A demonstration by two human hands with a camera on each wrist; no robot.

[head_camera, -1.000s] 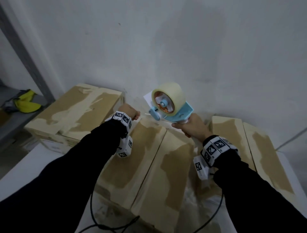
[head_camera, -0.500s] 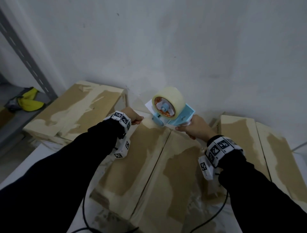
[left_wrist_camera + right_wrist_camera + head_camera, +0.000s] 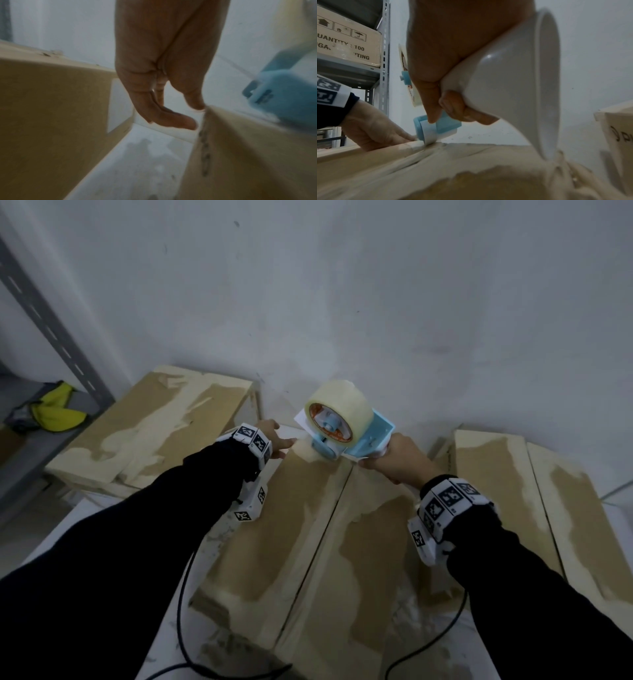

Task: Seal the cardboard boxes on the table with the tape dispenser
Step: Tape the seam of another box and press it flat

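Observation:
The middle cardboard box (image 3: pixel 291 542) lies in front of me, a seam running along its top. My right hand (image 3: pixel 397 460) grips the white handle (image 3: pixel 505 81) of the blue tape dispenser (image 3: pixel 346 433). The dispenser's roller (image 3: pixel 429 129) touches the box top at its far end, with tape under it. My left hand (image 3: pixel 274 436) reaches to the far left edge of that box; its straight fingers (image 3: pixel 402 135) press there beside the roller. In the left wrist view the left hand (image 3: pixel 193 115) hangs at the box corner (image 3: pixel 248 155), the dispenser (image 3: pixel 283 94) to its right.
A second box (image 3: pixel 154 433) stands at the left and a third (image 3: pixel 507 491) at the right, both against the white wall. A metal shelf post (image 3: pixel 51 337) and a yellow item (image 3: pixel 58 412) are far left. Black cables (image 3: pixel 185 628) trail over the table's near edge.
The dispenser has come down and slightly left onto the far end of the middle box. My left hand's fingers have gone from curled to stretched along the box edge.

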